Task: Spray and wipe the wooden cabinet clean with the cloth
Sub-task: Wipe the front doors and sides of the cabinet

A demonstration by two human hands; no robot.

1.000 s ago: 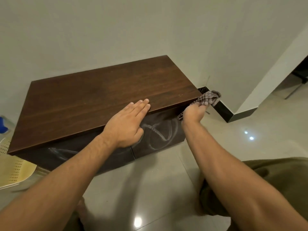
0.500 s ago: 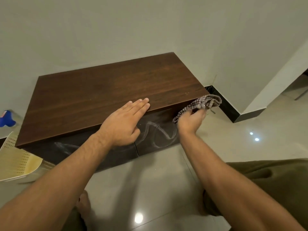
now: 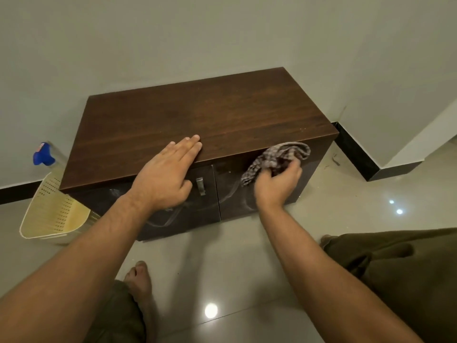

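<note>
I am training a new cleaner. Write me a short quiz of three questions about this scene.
1. True or false: the left hand lies open over the wooden cabinet front edge.
2. The right hand grips: A a sponge; B a checked cloth; C a brush.
3. Fill in: the blue-capped spray bottle stands on the cabinet's ____ side.
Key: 1 true; 2 B; 3 left.
</note>
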